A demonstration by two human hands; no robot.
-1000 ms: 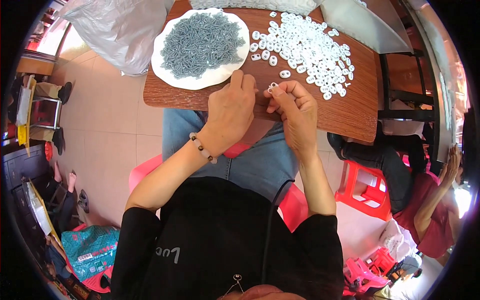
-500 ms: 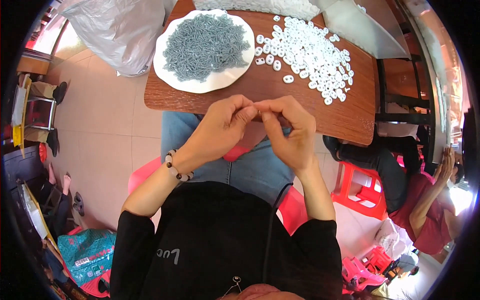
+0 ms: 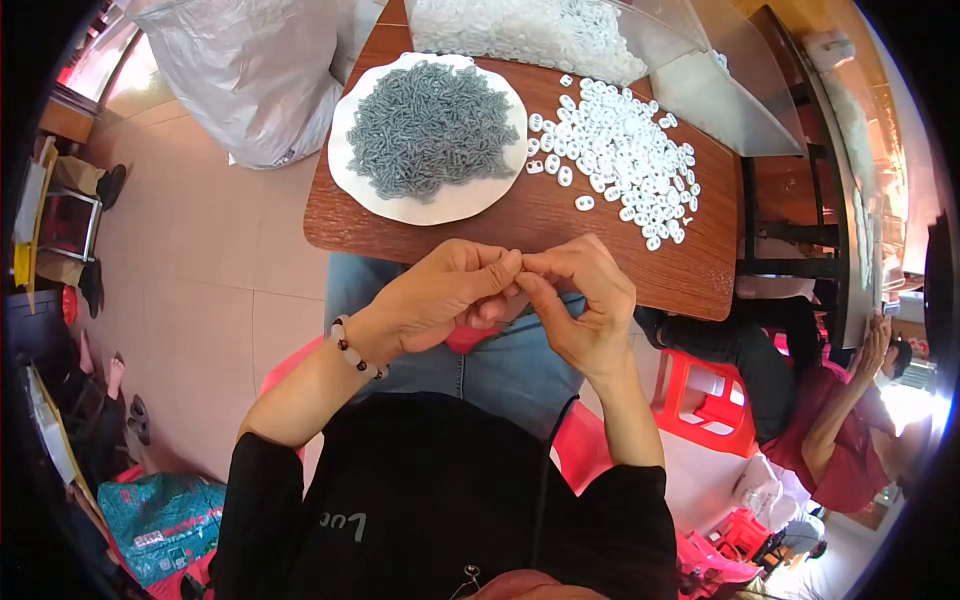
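Left hand and right hand meet at pinched fingertips by the surface's near edge; I cannot tell what, if anything, they hold. Grey pieces hide the plate's middle. White pieces lie right of it, details washed out by glare.
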